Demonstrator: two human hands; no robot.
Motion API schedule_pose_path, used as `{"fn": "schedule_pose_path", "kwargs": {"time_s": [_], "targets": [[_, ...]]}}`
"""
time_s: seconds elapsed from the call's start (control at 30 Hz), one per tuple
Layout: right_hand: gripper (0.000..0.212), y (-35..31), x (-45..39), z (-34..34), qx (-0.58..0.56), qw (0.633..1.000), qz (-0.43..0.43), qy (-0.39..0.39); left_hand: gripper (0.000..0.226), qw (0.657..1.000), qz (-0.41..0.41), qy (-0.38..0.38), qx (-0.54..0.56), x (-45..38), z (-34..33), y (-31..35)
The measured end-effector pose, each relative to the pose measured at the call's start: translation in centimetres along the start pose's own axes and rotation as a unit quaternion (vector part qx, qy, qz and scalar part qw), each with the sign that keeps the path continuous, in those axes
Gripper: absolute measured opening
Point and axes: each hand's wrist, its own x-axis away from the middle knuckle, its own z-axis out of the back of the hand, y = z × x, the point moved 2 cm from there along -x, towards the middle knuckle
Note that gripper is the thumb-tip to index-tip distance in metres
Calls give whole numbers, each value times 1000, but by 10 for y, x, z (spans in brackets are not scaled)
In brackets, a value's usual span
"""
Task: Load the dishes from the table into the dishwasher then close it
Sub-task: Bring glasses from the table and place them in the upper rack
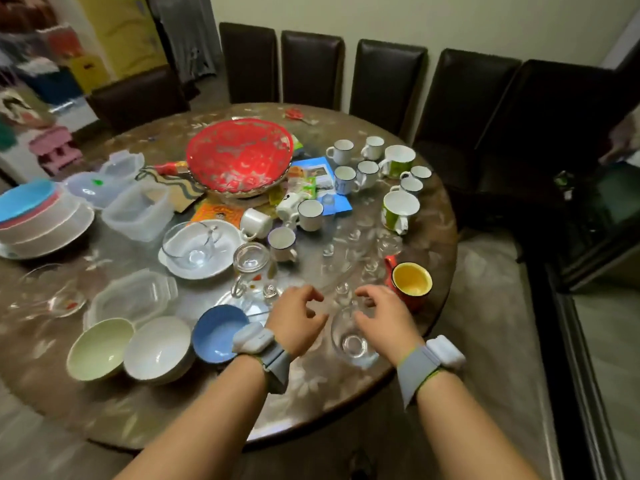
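Head view: both hands hover over the near right part of the round counter [346,403], neither gripping anything. The left hand [294,320] has its fingers loosely curled and parted, empty; the right hand [384,320] is likewise loosely curled, its fingertips just above or perhaps brushing the rim of a clear glass bowl [351,341] that sits between the two wrists near the counter's front edge; contact cannot be confirmed. Just beyond the fingers stand several small clear glasses [343,289], hard to separate against the reflective top, and a red mug with a yellow interior [410,284] at the right edge. Left of the left wrist lie a blue bowl [218,332], a white bowl [157,351] and a pale green bowl [100,348] along the front edge; white cups [346,174] cluster toward the far right. The dishwasher is not in view, so loading appears scarcely begun. Risk: the transparent glassware is crowded and low in contrast, so a reaching hand could knock over a small glass, or the smooth bowl could slip if pinched by its rim alone.
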Motion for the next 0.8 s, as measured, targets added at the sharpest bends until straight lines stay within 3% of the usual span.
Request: {"fn": "schedule_pose_path", "kwargs": {"time_s": [0.27, 0.47, 0.67, 0.8], "targets": [[38, 49, -118, 49, 101, 994, 7, -39, 42, 985, -34, -61, -156, -110, -44, 32], [33, 53, -175, 38, 332, 938, 39, -92, 59, 935, -96, -217, -265, -162, -70, 23], [33, 59, -206, 9, 428, 888, 46, -161, 32, 887, -124, -300, -328, -183, -86, 14], [27, 65, -215, 3, 443, 876, 60, -180, 25, 883, -117, -319, -325, -187, -86, 13]]}}
